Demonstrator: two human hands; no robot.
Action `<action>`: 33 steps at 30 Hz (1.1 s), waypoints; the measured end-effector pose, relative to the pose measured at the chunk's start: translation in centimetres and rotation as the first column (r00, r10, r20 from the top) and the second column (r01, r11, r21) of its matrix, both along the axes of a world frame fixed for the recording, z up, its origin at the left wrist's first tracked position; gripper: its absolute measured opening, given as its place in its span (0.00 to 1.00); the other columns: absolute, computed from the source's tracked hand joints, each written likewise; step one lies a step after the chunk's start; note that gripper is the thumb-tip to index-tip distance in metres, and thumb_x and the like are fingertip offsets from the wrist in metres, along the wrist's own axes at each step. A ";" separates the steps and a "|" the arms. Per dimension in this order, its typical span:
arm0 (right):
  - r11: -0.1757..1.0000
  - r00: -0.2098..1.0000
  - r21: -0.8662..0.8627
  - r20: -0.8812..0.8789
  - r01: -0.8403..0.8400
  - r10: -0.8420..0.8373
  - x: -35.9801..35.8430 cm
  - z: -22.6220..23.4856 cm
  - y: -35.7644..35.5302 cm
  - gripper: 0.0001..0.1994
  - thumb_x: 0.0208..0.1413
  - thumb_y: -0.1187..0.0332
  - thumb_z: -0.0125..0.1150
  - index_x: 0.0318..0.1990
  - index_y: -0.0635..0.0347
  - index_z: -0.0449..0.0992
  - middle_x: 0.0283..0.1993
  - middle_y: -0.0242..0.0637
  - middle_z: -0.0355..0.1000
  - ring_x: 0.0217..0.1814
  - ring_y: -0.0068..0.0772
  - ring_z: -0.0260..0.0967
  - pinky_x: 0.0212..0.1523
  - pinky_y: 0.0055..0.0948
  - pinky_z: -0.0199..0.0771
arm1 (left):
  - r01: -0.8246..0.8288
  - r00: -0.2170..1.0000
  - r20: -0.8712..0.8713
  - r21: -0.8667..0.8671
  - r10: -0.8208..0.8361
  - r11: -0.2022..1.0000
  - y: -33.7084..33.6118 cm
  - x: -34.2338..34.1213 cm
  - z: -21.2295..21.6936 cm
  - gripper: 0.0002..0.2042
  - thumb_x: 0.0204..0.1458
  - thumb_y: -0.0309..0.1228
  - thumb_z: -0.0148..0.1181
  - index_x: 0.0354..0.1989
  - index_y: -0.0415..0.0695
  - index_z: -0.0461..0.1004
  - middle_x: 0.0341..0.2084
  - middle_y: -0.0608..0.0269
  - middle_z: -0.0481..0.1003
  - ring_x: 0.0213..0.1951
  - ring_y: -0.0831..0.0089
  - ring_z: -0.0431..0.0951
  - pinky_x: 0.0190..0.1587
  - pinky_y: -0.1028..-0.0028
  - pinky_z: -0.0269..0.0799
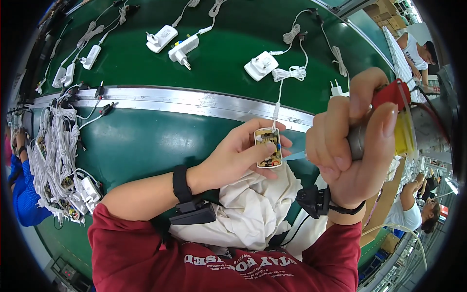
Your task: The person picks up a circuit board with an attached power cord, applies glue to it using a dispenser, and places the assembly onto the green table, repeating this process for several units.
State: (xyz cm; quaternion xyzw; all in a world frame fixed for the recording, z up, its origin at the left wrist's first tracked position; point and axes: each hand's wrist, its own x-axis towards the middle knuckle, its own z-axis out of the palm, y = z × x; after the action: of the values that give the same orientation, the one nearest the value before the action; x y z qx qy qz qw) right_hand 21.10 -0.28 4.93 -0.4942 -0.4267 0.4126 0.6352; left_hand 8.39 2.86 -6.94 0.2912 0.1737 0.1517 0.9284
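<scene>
My left hand (pixel 228 156) holds an opened white power adapter (pixel 264 138) over the near worktop. Its bare circuit board faces up, with small coloured components, and my thumb lies across it. A white cable (pixel 277 111) runs from its far end toward the belt. Raised at the right, my right hand (pixel 335 146) is wrapped around a grey cylindrical tool (pixel 357 140) with a red lever and a yellow band. From below that fist a pale blue tapered nozzle (pixel 295 155) points left, its tip beside the adapter's edge; whether they touch I cannot tell.
Beyond a metal rail (pixel 160 100) lies a green belt (pixel 214 73) carrying several white adapters (pixel 261 65) with bundled cables. A heap of cabled adapters (pixel 58 155) stands at the left. White cloth (pixel 258 204) covers my lap. Other people (pixel 411 209) sit at the right.
</scene>
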 end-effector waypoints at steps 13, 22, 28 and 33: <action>0.995 0.993 -0.022 0.063 -0.101 0.102 0.2 -0.9 -0.4 0.18 0.64 0.49 0.33 0.36 0.55 0.54 0.12 0.25 0.52 0.08 0.16 0.44 0.10 0.18 0.46 | -0.012 0.999 0.052 -0.064 0.016 0.998 -0.1 -0.6 -1.2 0.16 0.58 0.25 0.45 0.56 0.44 0.59 0.48 0.57 0.68 0.51 0.66 0.71 0.40 0.69 0.78; 0.989 0.960 -0.047 0.240 -0.138 0.146 -0.6 -1.1 -0.9 0.18 0.63 0.48 0.34 0.35 0.55 0.54 0.11 0.25 0.52 0.08 0.16 0.46 0.10 0.18 0.46 | 0.066 0.979 0.202 -0.240 -0.016 0.969 -0.6 -1.3 -1.0 0.18 0.59 0.26 0.43 0.58 0.43 0.55 0.52 0.54 0.63 0.56 0.65 0.66 0.52 0.62 0.72; 0.990 0.952 -0.059 0.272 -0.126 0.137 -1.3 -1.8 -0.8 0.18 0.62 0.48 0.37 0.35 0.55 0.54 0.11 0.26 0.53 0.08 0.16 0.46 0.10 0.17 0.45 | 0.081 0.975 0.221 -0.257 -0.024 0.963 -0.4 -1.8 -1.5 0.18 0.60 0.25 0.41 0.59 0.42 0.54 0.53 0.54 0.62 0.57 0.65 0.65 0.53 0.61 0.71; 0.996 0.974 -0.027 0.204 -0.090 0.094 -1.7 -2.6 -0.8 0.20 0.62 0.47 0.36 0.38 0.57 0.55 0.11 0.25 0.52 0.08 0.15 0.46 0.09 0.18 0.44 | 0.086 0.972 0.234 -0.257 -0.025 0.962 -0.2 -1.8 -1.9 0.18 0.59 0.25 0.41 0.59 0.42 0.54 0.53 0.54 0.63 0.57 0.65 0.65 0.53 0.60 0.71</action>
State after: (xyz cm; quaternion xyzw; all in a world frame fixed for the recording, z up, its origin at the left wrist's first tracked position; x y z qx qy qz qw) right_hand 19.38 -1.11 2.36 -0.5192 -0.5089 0.3920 0.5637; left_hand 6.56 2.62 -8.89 0.1496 0.0763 0.1332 0.9768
